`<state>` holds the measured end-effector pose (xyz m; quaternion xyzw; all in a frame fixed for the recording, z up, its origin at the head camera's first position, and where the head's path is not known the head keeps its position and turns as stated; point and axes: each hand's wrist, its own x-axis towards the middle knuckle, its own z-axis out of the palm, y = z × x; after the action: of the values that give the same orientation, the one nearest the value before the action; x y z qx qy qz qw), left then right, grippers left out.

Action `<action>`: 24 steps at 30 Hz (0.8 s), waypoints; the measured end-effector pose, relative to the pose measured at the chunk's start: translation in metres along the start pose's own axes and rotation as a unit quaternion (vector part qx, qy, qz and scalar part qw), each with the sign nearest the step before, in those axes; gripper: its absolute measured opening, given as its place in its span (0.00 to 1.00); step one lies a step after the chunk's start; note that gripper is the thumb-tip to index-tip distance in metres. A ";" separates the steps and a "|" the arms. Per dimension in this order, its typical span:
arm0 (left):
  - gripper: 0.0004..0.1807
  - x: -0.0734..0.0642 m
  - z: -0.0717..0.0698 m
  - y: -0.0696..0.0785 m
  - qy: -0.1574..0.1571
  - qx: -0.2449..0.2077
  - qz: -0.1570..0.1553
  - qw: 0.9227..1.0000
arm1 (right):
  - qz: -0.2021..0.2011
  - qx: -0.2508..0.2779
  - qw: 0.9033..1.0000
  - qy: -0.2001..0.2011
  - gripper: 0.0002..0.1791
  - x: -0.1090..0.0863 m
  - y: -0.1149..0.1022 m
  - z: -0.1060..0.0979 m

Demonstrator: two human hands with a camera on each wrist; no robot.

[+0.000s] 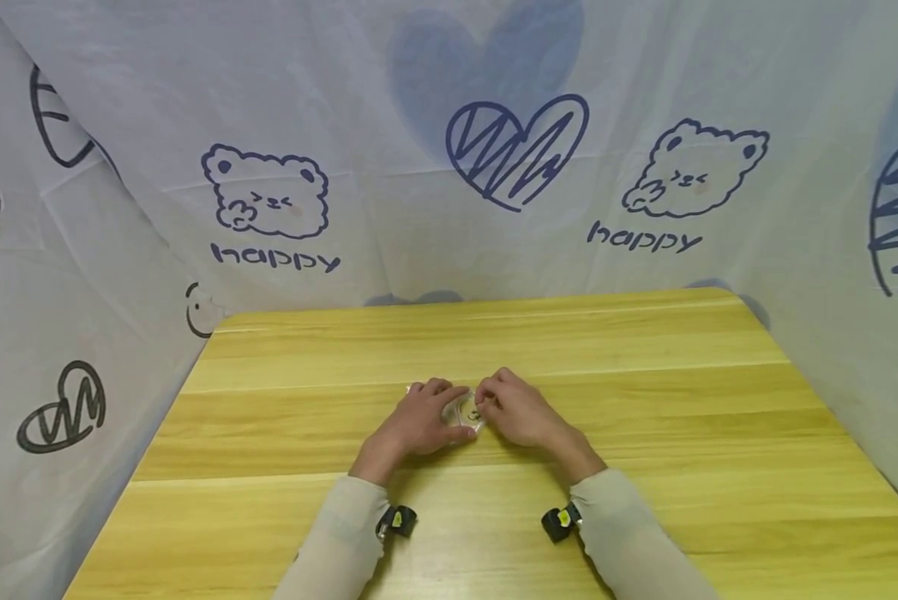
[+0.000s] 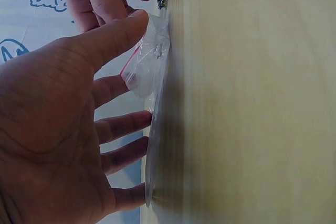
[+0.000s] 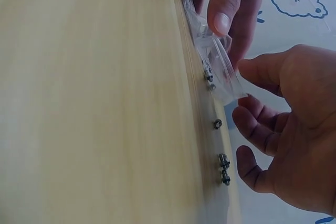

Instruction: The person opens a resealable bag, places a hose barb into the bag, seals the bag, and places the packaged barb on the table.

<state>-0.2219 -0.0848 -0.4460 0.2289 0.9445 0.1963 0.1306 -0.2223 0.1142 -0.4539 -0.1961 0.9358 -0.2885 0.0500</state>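
A clear plastic zip bag (image 1: 469, 410) with a red line along its mouth lies on the table between both hands. My left hand (image 1: 426, 417) holds it, thumb on the near side and fingers spread along it. My right hand (image 1: 519, 410), fingers curled, pinches the edge of the bag (image 3: 220, 72) between thumb and forefinger. Small dark metal pieces (image 3: 208, 74) show at the bag in the right wrist view; whether all lie inside I cannot tell. More such metal pieces (image 3: 224, 162) lie loose on the table beneath the right hand.
The wooden table (image 1: 681, 467) reaches well past the hands on both sides. Behind it hangs a white cloth (image 1: 388, 225) printed with bears and hearts, which also covers the sides.
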 end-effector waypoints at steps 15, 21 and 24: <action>0.38 0.000 0.002 -0.002 0.000 -0.002 0.001 1.000 | 0.030 0.025 0.999 0.007 0.06 -0.005 0.007 -0.007; 0.39 0.000 0.002 -0.002 0.003 0.002 -0.002 1.000 | 0.045 0.037 0.998 0.015 0.06 -0.008 0.019 -0.015; 0.39 0.001 0.002 -0.002 0.003 -0.001 -0.002 1.000 | 0.046 0.034 0.998 0.015 0.07 -0.010 0.026 -0.018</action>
<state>-0.2227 -0.0853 -0.4485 0.2260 0.9451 0.1981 0.1281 -0.2252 0.1469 -0.4539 -0.1467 0.9340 -0.3210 0.0558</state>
